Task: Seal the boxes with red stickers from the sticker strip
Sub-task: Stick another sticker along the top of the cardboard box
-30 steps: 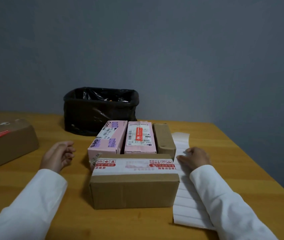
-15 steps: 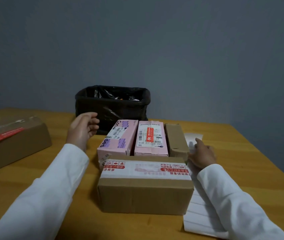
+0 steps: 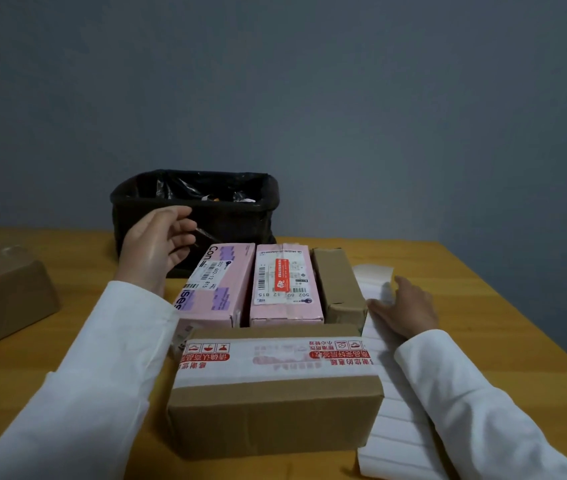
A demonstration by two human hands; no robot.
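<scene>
Fingers of my left hand are loosely spread and hold nothing, raised over the far end of the left pink box, in front of the black bin. My right hand lies flat, its straight fingers pressing the white sticker strip to the surface just beside the small brown box. I see no red stickers on the visible strip, only white backing. Between the two boxes sits a second pink box already bearing a red sticker; a taped carton stands nearest me. I judge the risks so: the left pink box has no sticker I can see and could be missed; if the pressing hand lifts, the strip's curled far end may spring up; a sleeve resting on the strip could drag it.
</scene>
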